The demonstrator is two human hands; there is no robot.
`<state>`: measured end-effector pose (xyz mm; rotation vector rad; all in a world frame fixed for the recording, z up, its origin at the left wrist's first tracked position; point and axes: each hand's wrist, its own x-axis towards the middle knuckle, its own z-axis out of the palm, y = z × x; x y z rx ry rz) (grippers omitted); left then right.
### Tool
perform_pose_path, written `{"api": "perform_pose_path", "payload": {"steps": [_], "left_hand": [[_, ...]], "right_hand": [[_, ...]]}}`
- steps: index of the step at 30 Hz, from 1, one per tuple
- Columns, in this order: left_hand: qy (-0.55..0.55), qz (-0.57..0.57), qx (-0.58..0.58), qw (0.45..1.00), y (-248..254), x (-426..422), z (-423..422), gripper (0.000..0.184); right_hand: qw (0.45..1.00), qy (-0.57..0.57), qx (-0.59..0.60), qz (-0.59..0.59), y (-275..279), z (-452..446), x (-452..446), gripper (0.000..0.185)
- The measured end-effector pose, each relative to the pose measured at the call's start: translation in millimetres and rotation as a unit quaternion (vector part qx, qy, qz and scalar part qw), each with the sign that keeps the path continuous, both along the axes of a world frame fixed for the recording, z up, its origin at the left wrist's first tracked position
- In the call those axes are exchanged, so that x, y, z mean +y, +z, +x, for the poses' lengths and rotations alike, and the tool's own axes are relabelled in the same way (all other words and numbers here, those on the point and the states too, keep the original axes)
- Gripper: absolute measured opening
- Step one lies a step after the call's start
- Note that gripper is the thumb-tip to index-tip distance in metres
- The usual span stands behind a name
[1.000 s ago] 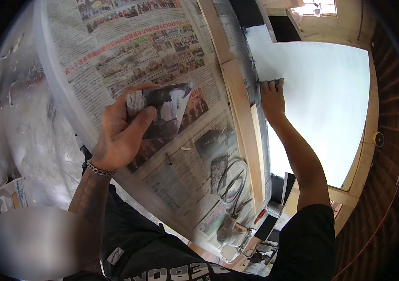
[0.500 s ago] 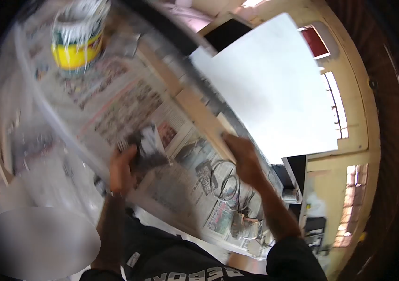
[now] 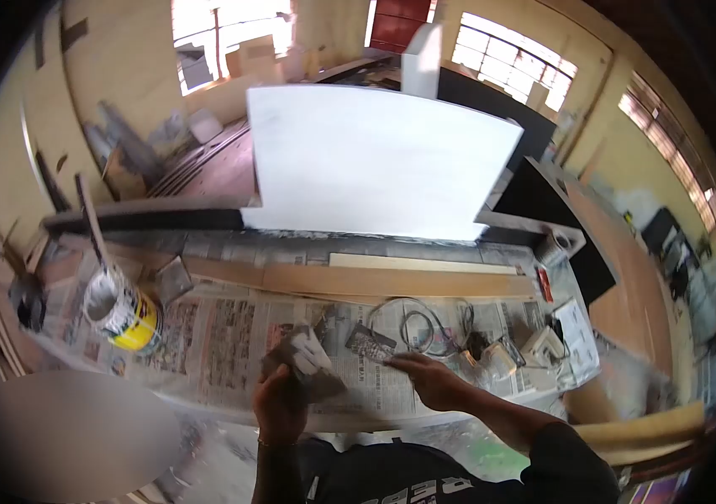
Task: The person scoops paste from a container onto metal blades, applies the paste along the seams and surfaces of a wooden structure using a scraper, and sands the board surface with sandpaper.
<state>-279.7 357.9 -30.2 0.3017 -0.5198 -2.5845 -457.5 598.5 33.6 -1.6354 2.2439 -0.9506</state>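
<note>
My left hand (image 3: 281, 403) is closed around a dark, flat piece with a pale patch (image 3: 312, 361), blurred by motion, whose kind I cannot make out. It is held above the newspaper (image 3: 228, 336) spread over the table. To its right, my right hand (image 3: 432, 380) is low over the paper with its fingers drawn together. Anything between those fingers is hidden. Its fingertips point at a dark rectangular shape (image 3: 371, 344) on the newspaper, perhaps a printed picture. Just beyond the right hand lies a coiled cable (image 3: 417, 328).
A paint-streaked bucket (image 3: 135, 321) with a yellow band stands at the left. Long wooden strips (image 3: 392, 280) run along the table's back, before a large white panel (image 3: 375, 164). At the right are a power tool (image 3: 492, 357), a red-handled item (image 3: 544, 284) and a can (image 3: 553, 248).
My view has turned, levelling the table and showing more of the room. My right hand has left the wooden strip and come nearer my left, which keeps hold of the dark piece.
</note>
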Motion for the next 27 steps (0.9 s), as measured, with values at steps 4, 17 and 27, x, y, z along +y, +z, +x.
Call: {"api": "perform_pose_path", "payload": {"steps": [4, 17, 27], "left_hand": [[0.183, -0.175, -0.097, 0.963, 43, 22, -9, 0.035], [-0.031, -0.541, -0.212, 0.813, 81, -49, 37, 0.021], [-0.218, -0.31, -0.183, 0.907, 68, -85, 98, 0.024]], "right_hand": [[0.77, -0.183, -0.585, -0.177, -8, 39, -7, 0.018], [0.737, -0.263, -0.559, -0.273, -13, 139, -87, 0.019], [0.796, -0.168, -0.45, -0.368, 47, 173, -130, 0.022]]}}
